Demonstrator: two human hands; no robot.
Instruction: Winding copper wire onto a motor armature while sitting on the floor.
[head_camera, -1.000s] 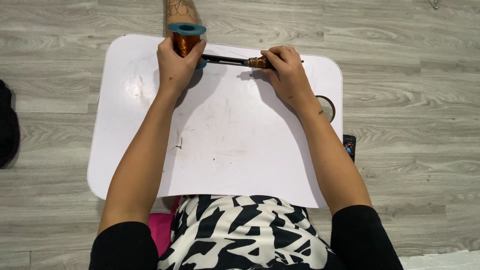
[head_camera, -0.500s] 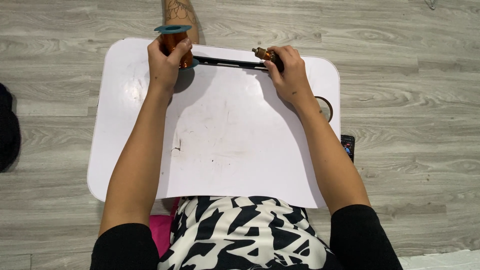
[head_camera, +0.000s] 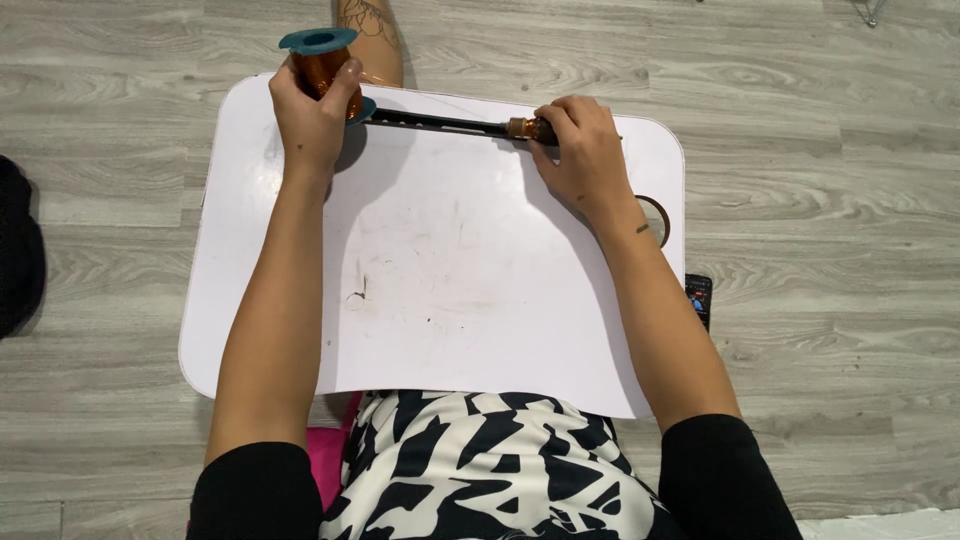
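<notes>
left hand (head_camera: 312, 120) is wrapped round a spool (head_camera: 322, 62) of copper wire with teal end caps, holding it upright just off the far left corner of the tabletop (head_camera: 440, 270), fingers curled tight on the wound part. right hand (head_camera: 585, 150) sits near the far edge toward the right, fingers pinched down on a small copper-wound coil (head_camera: 522, 128) at the end of a black bar (head_camera: 440, 123). the bar lies flat with its long axis running along the far edge, left to right, so one end is just beside the spool and the other is under the right fingers. so the coil is right at the right hand, and the spool is well off to its left along that same line. can't tell if a wire strand actually runs between them, too thin to see. there's also a round ring thing (head_camera: 655, 218) by the right edge and a dark phone-like thing (head_camera: 699, 297) on the floor (head_camera: 820, 120) just off it.
</notes>
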